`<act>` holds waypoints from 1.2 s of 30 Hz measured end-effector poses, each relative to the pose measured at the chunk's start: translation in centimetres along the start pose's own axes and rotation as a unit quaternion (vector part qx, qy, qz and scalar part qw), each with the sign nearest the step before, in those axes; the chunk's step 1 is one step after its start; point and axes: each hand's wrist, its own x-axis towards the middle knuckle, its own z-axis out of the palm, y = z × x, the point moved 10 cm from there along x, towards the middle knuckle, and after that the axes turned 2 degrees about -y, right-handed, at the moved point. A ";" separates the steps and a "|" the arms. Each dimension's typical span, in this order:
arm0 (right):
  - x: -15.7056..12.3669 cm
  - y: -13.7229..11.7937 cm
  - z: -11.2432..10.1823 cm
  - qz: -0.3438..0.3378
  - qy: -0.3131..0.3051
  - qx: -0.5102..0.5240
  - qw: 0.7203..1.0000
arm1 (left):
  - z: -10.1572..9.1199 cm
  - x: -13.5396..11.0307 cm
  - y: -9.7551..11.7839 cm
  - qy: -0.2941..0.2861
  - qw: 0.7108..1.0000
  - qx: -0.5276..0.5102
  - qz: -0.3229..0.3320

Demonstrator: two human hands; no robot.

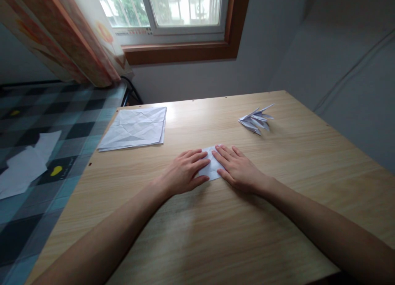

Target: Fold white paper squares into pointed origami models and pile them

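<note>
A small piece of white paper lies flat on the wooden table, between my two hands. My left hand rests on its left side, palm down with the fingers stretched out. On the right side of the sheet, my right hand lies flat too, fingers slightly spread. Both hands cover parts of the paper, so its full outline is hidden. Neither hand grips anything.
Creased white sheets are stacked at the table's far left. Pointed folded paper pieces lie at the back right. Left of the table, loose white paper rests on a checkered cloth. A window is beyond.
</note>
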 end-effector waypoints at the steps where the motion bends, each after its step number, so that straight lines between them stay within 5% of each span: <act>1: 0.0 -0.1 0.0 -0.002 0.001 -0.002 1.000 | 0.0 0.0 0.0 -0.002 1.000 0.002 0.000; 10: 0.1 -0.7 0.4 -0.046 -0.016 -0.016 0.999 | 0.1 0.2 0.1 -0.016 0.999 0.023 -0.017; 29: 0.1 1.8 0.4 0.023 -0.029 -0.009 0.999 | 0.0 -0.1 0.1 -0.017 0.999 0.027 -0.018; 36: -0.4 1.7 -1.0 -0.014 0.045 -0.001 0.999 | 0.1 -0.2 0.1 -0.023 0.999 0.023 -0.016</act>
